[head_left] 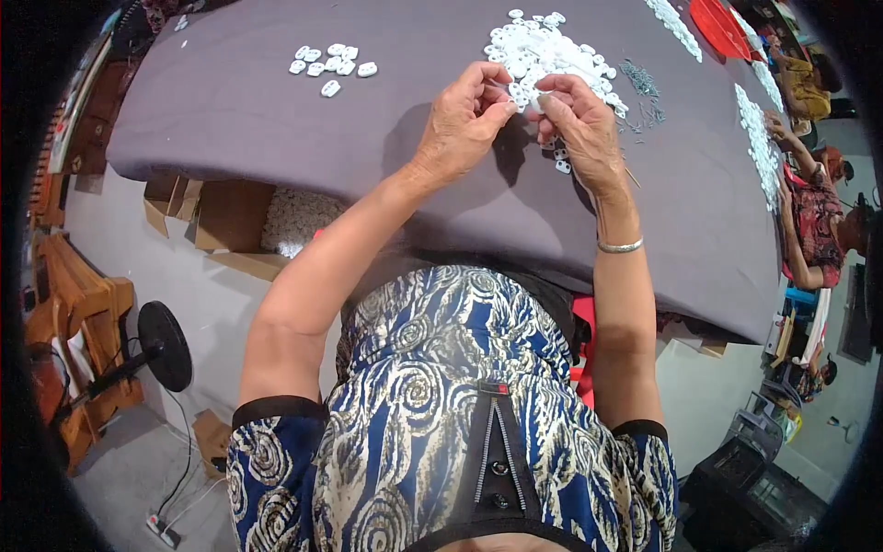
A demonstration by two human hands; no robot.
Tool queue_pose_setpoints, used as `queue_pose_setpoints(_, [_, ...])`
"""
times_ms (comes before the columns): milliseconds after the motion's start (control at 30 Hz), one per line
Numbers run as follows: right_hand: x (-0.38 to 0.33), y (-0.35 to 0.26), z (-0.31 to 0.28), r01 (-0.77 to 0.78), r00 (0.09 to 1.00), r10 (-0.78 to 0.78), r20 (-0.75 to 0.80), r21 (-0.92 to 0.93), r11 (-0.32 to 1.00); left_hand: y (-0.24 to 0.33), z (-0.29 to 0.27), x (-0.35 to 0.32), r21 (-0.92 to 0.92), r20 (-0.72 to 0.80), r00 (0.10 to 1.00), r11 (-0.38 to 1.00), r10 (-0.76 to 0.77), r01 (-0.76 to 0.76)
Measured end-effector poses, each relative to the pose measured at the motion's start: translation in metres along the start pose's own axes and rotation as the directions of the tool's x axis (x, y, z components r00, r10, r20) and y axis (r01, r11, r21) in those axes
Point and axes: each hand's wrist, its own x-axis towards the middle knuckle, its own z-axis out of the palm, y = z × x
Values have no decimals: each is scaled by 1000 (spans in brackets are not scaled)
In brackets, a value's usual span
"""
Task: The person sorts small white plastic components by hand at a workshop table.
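Observation:
My left hand [469, 115] and my right hand [581, 120] meet over the dark cloth, thumbs and fingers closed in pinches that almost touch. Between the right fingertips sits a small white plastic piece [533, 103]. What the left fingertips pinch is too small and covered to make out. Just beyond both hands lies a heap of white plastic pieces [552, 51]. Below my right palm, partly hidden by it, a few more white pieces [562, 166] rest on the cloth. Right of the heap is a scattered pile of small grey metal screws or pins [641, 81].
A separate group of white pieces [336, 64] lies at left on the cloth-covered table [248, 129]. Under its edge stands an open cardboard box [230, 216] full of small white parts. Other people [814, 216] sit along the right side near a red basin [720, 28]. A black fan [166, 345] stands lower left.

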Motion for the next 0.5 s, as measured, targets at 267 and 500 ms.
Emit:
queue_pose_setpoints(267, [2,3,-2,17,1000,-17,8,-8,1000,0,0,-1,20,73,997,1000,-5,3])
queue_pose_setpoints(500, [1,6,-2,114,993,-117,-2,-172,979,5,0,-3,57,109,992,997,-59,53])
